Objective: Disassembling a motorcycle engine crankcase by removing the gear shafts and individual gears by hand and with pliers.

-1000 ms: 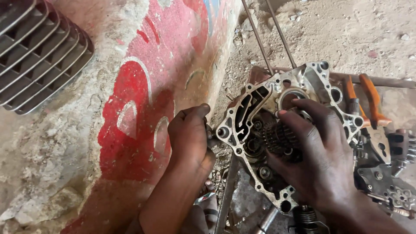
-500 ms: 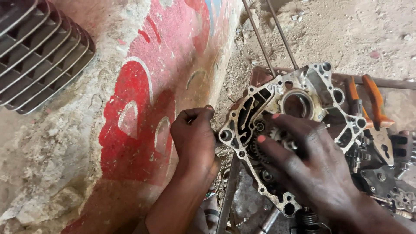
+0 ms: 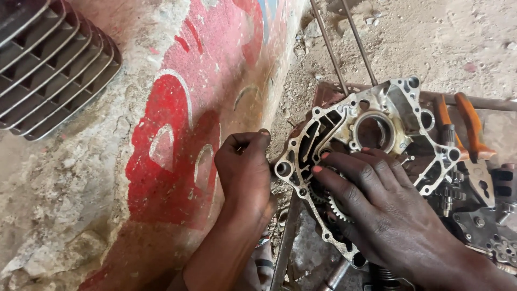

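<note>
The engine crankcase (image 3: 377, 156) lies under the right hand (image 3: 388, 215), fingers spread flat over its gears, while the left hand (image 3: 245, 172), fingers curled together, touches its left edge.

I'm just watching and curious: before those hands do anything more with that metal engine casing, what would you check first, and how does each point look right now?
1. Right hand steadying the engine casing: ok, it lies flat across the casing's open face, over the gears.
2. Left hand has a grip on the casing: cannot tell, its fingertips are curled at the casing's left rim.
3. Gears seated in the casing: cannot tell, the right hand covers most of them.
4. Casing supported underneath: ok, it rests on a rusty metal frame.
5. Orange-handled pliers out of the way: ok, they lie right of the casing.
</note>
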